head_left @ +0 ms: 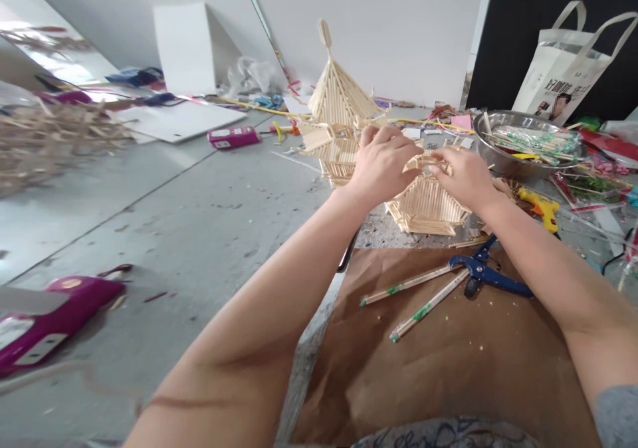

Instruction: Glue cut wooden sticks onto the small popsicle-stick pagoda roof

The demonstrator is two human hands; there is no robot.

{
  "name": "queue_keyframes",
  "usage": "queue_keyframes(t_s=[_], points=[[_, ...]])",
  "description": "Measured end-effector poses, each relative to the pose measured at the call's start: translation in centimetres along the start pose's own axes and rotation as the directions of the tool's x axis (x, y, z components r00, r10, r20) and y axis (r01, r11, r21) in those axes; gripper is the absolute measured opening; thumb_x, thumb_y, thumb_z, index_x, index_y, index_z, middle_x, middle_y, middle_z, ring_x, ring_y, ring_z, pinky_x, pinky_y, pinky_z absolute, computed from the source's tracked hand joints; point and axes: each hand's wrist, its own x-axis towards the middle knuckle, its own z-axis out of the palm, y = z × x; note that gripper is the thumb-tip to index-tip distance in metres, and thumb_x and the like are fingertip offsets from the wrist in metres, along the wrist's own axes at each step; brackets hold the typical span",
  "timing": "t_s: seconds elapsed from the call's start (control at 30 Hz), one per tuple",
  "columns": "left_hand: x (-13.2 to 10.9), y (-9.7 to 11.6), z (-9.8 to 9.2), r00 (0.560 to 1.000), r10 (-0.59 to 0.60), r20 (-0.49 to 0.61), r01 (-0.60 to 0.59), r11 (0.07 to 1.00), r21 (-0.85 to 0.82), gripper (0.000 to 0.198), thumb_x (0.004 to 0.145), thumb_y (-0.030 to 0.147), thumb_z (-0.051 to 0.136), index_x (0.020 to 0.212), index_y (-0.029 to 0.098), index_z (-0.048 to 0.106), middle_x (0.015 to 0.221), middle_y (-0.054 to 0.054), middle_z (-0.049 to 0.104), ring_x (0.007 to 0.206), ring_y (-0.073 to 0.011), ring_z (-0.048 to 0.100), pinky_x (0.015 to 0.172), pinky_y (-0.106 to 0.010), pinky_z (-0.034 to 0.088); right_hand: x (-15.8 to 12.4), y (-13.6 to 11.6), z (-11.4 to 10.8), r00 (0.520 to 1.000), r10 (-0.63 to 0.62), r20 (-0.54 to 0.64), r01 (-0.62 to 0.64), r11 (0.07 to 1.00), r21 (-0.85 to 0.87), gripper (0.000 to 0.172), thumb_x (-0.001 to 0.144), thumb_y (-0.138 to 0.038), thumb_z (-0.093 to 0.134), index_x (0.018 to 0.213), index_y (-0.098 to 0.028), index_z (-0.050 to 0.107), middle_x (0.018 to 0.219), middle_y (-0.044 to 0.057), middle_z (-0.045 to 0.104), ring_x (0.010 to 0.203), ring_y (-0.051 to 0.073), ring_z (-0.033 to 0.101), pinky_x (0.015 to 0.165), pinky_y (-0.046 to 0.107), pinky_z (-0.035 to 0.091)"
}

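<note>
A hexagonal stick model (426,205), built from pale thin wooden sticks, stands beyond the brown paper. My left hand (383,162) is bent over its left side, thumb at the rim and fingertips partly hidden. At the right side of that rim, my right hand (466,175) pinches the upper sticks with thumb and fingers. Just behind and left is a taller stick pavilion (339,99) with a pointed roof and a finial; my left hand hides part of it. Blue cutting pliers (491,276) lie on the paper by my right forearm, beside two wrapped bundles of sticks (428,305).
Brown paper (399,381) covers the near work surface. A steel bowl (498,159) of wrapped sticks and a yellow glue gun (543,209) sit at right, below a white bag (563,69). Purple power strips (234,137) and a blurred stick heap (54,135) lie at left.
</note>
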Motion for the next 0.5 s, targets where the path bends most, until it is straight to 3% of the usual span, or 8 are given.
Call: queue_keyframes(t_s=[0.2, 0.4, 0.5], points=[[0.0, -0.1, 0.9, 1.0, -0.024, 0.001, 0.024, 1.0, 0.013, 0.017, 0.077, 0.03, 0.057, 0.09, 0.025, 0.066, 0.094, -0.004, 0.067, 0.102, -0.0273, 0.048, 0.091, -0.05, 0.03, 1.2, -1.0, 0.2, 0.988, -0.036, 0.153, 0.057, 0.989, -0.137, 0.027, 0.087, -0.024, 0.041, 0.097, -0.014, 0.065, 0.089, 0.011, 0.067, 0.085, 0.022, 0.059, 0.073, 0.034, 0.04], [-0.1, -0.3, 1.0, 0.999, -0.034, 0.001, 0.034, 0.999, 0.004, 0.015, 0.077, 0.033, 0.058, 0.087, 0.025, 0.066, 0.095, -0.004, 0.067, 0.102, -0.0268, 0.049, 0.09, -0.048, 0.031, 1.1, -0.5, 0.3, 0.991, -0.051, 0.126, 0.053, 0.998, -0.018, 0.027, 0.086, -0.026, 0.043, 0.099, -0.014, 0.063, 0.092, 0.01, 0.067, 0.085, 0.021, 0.06, 0.076, 0.035, 0.042], [0.0, -0.2, 0.9, 0.999, -0.034, -0.01, 0.034, 0.999, -0.016, 0.017, 0.077, 0.033, 0.059, 0.09, 0.025, 0.066, 0.098, -0.004, 0.067, 0.105, -0.0271, 0.048, 0.092, -0.048, 0.029, 0.5, 0.3, 0.1, 0.999, -0.012, 0.042, 0.007, 0.992, 0.127, 0.032, 0.08, -0.03, 0.052, 0.107, -0.015, 0.059, 0.096, 0.009, 0.067, 0.086, 0.02, 0.061, 0.076, 0.034, 0.044]])
